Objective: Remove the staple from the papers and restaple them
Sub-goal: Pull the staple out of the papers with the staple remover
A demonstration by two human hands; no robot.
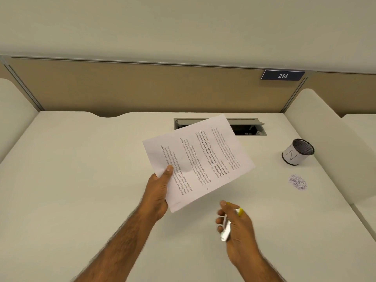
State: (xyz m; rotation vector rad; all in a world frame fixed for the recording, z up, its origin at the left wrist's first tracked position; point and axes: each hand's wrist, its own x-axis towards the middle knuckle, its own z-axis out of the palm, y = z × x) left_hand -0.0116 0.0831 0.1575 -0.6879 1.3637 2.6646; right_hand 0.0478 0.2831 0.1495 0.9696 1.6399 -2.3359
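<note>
Head view: papers (203, 159) held up off the desk (81, 180), tilted, print sideways.
Left hand (157, 192): pinching the sheets' near-left edge, thumb on top, fingers underneath.
Right hand (238, 226): curled round a small silver tool (226, 228) with a yellow part, below and right of the sheets, not touching them.
Tool type: blurred; stapler or remover, cannot tell.
Staple: too small to confirm; faint mark near the bottom corner by the left hand, possibly it.
Step (judged): bringing tool and stapled corner together; removal or restapling not decidable from this.
How: turn the target corner toward the right hand; shift the pinch close beside that corner to stop slip between sheets.
Support: better flat on the desk than mid-air; less flex, cleaner bite.
If removing: slide under the staple's flat side, lift slowly, avoid tearing the corner.
If stapling: square the edges first, then one firm squeeze.
Risk: floppy far corner, misaligned sheets, loose staple lost on the pale desk.
Nearby: mesh cup (297, 152) and small heap of bits (297, 182) to the right, well apart.
</note>
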